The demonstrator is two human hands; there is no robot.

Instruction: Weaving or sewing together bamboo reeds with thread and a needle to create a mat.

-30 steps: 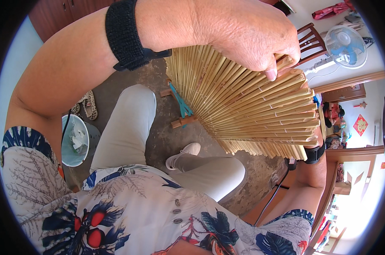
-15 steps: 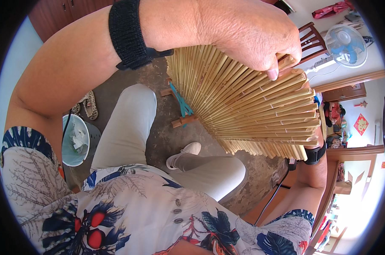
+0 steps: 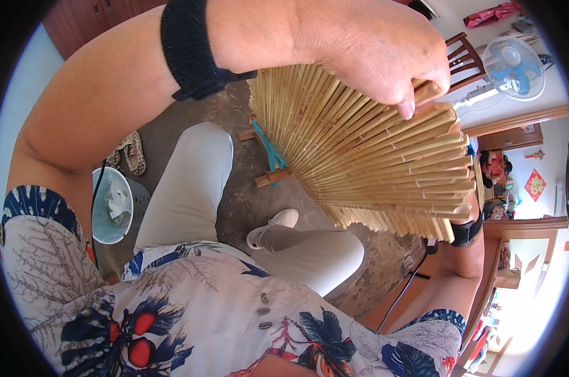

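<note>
A fanned bundle of thin bamboo strips (image 3: 372, 163) is held up in front of me, over my knees. My left hand (image 3: 372, 50), with a black wristband on the wrist, grips its upper edge from above, fingers curled over the strips. My right hand (image 3: 473, 202) is mostly hidden behind the strips' lower right ends. Only a bit of it and its black wristband show, and it seems to hold the bundle there.
I sit with light trousers and a white shoe (image 3: 277, 224) over a bare concrete floor. A pale blue bucket (image 3: 99, 217) with waste and sandals (image 3: 131, 153) lie at the left. A teal tool on wooden pieces (image 3: 270, 154) lies ahead. A wooden chair (image 3: 463, 58) and a fan (image 3: 514, 66) stand at the upper right.
</note>
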